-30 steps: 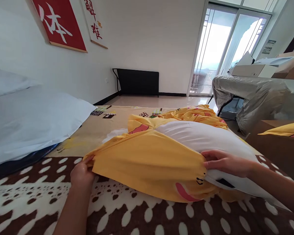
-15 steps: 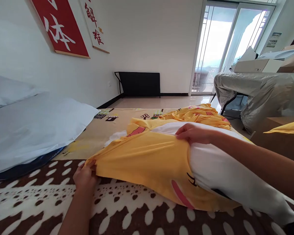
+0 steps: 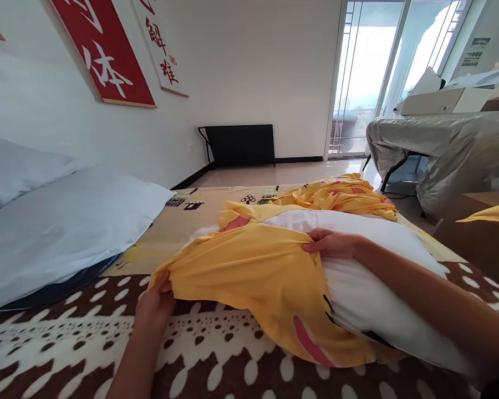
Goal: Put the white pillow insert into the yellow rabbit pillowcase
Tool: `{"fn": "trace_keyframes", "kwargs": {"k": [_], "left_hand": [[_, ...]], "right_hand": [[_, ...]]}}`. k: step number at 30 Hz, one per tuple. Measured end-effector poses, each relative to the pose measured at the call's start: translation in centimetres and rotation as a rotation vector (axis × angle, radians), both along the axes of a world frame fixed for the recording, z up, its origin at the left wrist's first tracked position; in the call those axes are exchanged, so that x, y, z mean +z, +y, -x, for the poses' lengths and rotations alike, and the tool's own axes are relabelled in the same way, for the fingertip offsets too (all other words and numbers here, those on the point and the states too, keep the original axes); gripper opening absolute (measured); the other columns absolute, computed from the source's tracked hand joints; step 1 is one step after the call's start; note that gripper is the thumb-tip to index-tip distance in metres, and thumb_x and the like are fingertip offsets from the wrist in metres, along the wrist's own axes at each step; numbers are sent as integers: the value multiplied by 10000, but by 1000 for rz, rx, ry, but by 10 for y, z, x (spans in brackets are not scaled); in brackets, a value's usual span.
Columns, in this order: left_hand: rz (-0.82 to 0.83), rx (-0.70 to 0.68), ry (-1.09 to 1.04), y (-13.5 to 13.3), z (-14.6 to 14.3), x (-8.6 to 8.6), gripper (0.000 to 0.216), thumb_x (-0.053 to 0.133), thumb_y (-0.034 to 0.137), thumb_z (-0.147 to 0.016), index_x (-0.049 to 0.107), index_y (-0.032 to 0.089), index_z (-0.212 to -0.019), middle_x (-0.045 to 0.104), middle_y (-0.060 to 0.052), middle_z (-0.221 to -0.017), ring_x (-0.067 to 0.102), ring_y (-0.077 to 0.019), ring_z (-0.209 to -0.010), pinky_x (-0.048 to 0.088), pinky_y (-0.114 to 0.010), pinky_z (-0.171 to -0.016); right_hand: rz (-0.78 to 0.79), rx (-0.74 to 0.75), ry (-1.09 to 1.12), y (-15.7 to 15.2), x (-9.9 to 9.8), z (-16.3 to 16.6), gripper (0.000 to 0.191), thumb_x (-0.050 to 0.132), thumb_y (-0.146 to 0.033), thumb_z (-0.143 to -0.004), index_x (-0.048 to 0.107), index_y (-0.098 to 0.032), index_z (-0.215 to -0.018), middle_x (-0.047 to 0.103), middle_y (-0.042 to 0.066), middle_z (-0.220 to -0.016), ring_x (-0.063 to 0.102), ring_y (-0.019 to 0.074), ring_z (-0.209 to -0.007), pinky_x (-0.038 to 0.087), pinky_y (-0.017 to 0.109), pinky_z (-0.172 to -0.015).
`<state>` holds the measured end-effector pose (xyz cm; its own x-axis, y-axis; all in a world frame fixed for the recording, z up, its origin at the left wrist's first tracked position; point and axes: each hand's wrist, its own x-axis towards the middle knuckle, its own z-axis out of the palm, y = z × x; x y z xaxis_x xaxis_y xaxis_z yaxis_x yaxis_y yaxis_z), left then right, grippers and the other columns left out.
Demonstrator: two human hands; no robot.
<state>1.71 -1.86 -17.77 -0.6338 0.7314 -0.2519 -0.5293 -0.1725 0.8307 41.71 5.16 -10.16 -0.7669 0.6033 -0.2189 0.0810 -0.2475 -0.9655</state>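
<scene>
A yellow pillowcase (image 3: pixel 241 271) with pink and black print is partly drawn over a white pillow (image 3: pixel 370 288) lying on the bed. At the case's left end, my left hand (image 3: pixel 156 302) is closed on a corner of the cloth. My right hand (image 3: pixel 330 243) pinches the edge of the opening, just above the pillow. The cloth is stretched taut between both hands. The pillow's right part sticks out bare under my right forearm, and its left part is hidden inside the case.
Bunched yellow fabric (image 3: pixel 341 194) lies at the bed's far edge. White pillows (image 3: pixel 75 221) rest at the left by the wall. A brown and white dotted blanket (image 3: pixel 216 360) covers the near bed. Plastic-covered furniture (image 3: pixel 453 138) with boxes stands at the right.
The cloth between my hands is pulled tighter, with more creases. My right hand has shifted slightly down and grips the case's edge. The camera view has tilted and shifted a little.
</scene>
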Motion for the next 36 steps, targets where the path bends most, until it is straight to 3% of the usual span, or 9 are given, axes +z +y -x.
{"fn": "trace_keyframes", "kwargs": {"k": [4,7,10,12,15,20,26,33,36], "left_hand": [[-98,-85,-7,-14,-22,8,282,392,260,-949,645,180,-1044,688,-49,-921,656,-141,-825,574,-216,-704],[-70,-214,-62,-40,-58,-3,282,469,326,-909,658,217,-1088,699,-72,-972,661,-200,-881,579,-304,-729],[125,-590,-98,-72,-108,-22,205,699,279,-737,700,158,-902,703,-111,-890,664,-225,-756,550,-306,-622],[103,-872,-5,-85,-142,-28,399,781,402,-648,701,129,-929,693,-155,-898,655,-232,-696,482,-259,-500],[116,-1031,123,-84,-181,-20,559,766,535,-622,684,119,-985,687,-184,-915,646,-233,-679,431,-241,-444],[299,-771,137,-56,-210,0,589,740,535,-665,621,166,-1108,705,-104,-855,623,-199,-633,428,-248,-435],[218,-617,-49,-39,-228,-3,449,792,321,-674,658,163,-1072,646,-115,-1211,639,-248,-1038,548,-303,-852],[-124,-362,12,3,-233,67,405,733,93,-699,651,196,-1082,674,-72,-1162,655,-242,-1024,531,-382,-950],[-114,-327,-43,5,-225,72,364,708,98,-722,653,180,-1073,691,-73,-1118,678,-244,-967,556,-389,-915]], "right_hand": [[81,-114,135,-6,-11,-1,377,829,-394,-613,707,-152,-874,725,54,-916,674,139,-841,524,220,-785],[95,-217,147,-11,-15,3,322,828,-375,-619,685,-157,-808,721,29,-835,665,118,-750,524,192,-679],[115,-297,86,-15,-12,6,282,807,-361,-656,668,-160,-798,711,13,-786,654,109,-681,514,182,-598],[133,-290,37,-16,-8,7,290,797,-375,-673,665,-162,-819,713,20,-795,659,117,-673,519,187,-573],[146,-242,22,-19,-3,6,307,788,-389,-687,662,-161,-849,720,35,-829,674,132,-690,537,197,-578],[193,-319,71,-22,-1,7,218,756,-334,-731,647,-169,-823,714,29,-782,669,125,-663,537,187,-559],[156,-409,277,-16,-8,8,105,673,-244,-776,664,-154,-829,718,36,-791,668,119,-685,541,194,-657],[111,-608,306,-9,35,-13,79,572,-175,-825,638,-146,-795,686,24,-689,640,114,-632,516,196,-613],[8,-574,315,-12,51,-32,34,596,-142,-793,607,-148,-762,652,11,-664,619,106,-609,517,204,-605]]}}
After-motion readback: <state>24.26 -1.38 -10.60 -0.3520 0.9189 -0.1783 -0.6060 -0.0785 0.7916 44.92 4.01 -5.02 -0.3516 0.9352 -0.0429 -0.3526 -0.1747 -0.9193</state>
